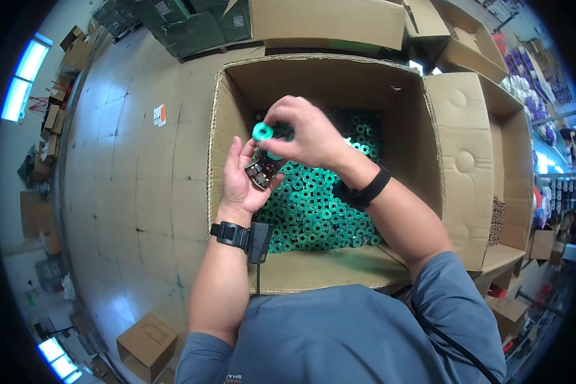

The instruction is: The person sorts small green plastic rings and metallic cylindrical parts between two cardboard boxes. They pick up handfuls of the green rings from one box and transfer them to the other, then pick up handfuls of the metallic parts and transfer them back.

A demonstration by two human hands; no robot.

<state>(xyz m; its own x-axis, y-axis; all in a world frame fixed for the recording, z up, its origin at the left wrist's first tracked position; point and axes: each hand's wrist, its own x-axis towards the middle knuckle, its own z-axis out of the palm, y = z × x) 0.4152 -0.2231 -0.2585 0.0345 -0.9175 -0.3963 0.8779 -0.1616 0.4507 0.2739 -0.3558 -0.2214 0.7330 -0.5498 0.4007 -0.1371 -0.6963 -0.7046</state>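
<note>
A large open cardboard box (220,96) stands in front of me, with a thick layer of small green rings (313,211) with dark centres inside it. My left hand (240,185) is turned palm up over the box's left side, its fingers curled around several small dark cylindrical pieces with shiny metal edges (260,173). Just above them, my right hand (310,131) comes in from the right and pinches one bright green ring (262,132) between thumb and forefinger. The left fingertips are close beneath this ring; whether they touch it I cannot tell.
The box's right flap (457,166) is folded outward beside another open carton (512,160). Dark green stacked containers (198,25) and a cardboard carton (326,22) stand beyond. A small carton (147,345) sits on the tiled floor (141,192) at lower left. Shelves line the right.
</note>
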